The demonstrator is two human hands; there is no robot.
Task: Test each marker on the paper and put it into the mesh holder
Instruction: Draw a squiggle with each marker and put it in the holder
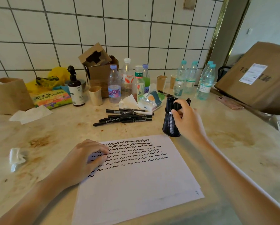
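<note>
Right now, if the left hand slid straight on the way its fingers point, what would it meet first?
Only more paper: the left hand rests on the sheet, fingers aimed right across the squiggle rows. Past the sheet's right edge, probably the right forearm, though depth is unclear.

Holder [170,124]: black metal mesh. Paper [136,184]: matt white. Countertop [58,135]: smooth stone look, stained. Wall tiles [90,28]: glossy. Bottles [206,82]: clear plastic. Box [256,75]: matt cardboard.
</note>
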